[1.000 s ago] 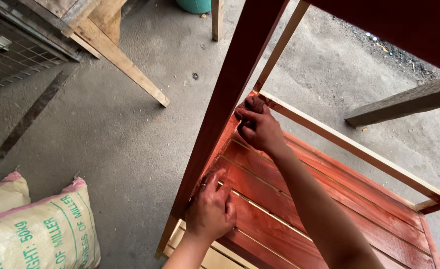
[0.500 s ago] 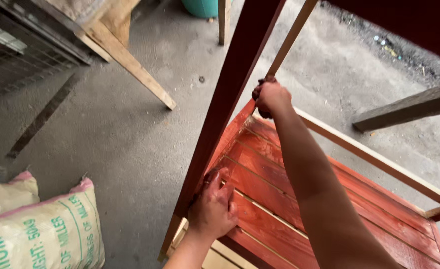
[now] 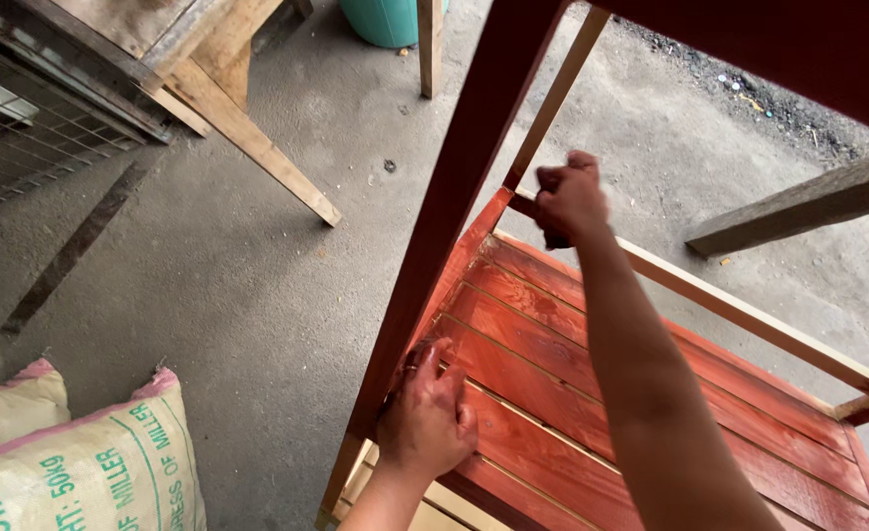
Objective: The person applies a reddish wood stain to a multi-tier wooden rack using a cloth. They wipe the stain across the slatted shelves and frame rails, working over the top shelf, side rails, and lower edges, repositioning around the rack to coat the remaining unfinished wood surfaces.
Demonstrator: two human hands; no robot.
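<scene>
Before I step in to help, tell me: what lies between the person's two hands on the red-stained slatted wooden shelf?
In the head view, only bare red-stained slats lie between the left hand and the clenched right hand.

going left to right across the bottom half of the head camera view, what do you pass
Printed sack → bare concrete floor → red upright post → left hand flat on the red slatted shelf → right forearm → unpainted rail.
</scene>
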